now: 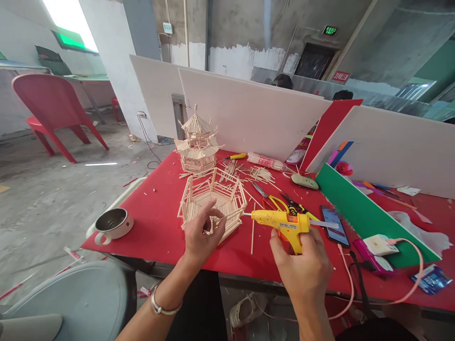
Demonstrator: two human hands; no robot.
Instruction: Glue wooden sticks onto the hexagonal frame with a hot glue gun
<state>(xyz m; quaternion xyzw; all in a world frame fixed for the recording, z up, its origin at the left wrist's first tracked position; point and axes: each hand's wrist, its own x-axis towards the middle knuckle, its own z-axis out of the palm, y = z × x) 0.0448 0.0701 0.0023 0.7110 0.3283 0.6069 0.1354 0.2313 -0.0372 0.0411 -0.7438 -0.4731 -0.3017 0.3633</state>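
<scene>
A hexagonal frame of thin wooden sticks [213, 196] lies on the red table [156, 222]. My left hand [202, 234] rests at its near edge, fingers pinched on a stick of the frame. My right hand [304, 267] grips a yellow glue gun [284, 223] by its handle, nozzle pointing left and almost touching the frame's right side. Behind the frame stands a finished stick pagoda [197, 139].
Loose sticks [261, 174], scissors and pliers [284, 203], a phone [334, 225] and a power strip with pink cable [380, 246] lie on the table. White and green boards [256, 113] wall the back. A metal cup [112, 221] sits on the left edge; a red chair [53, 111] stands far left.
</scene>
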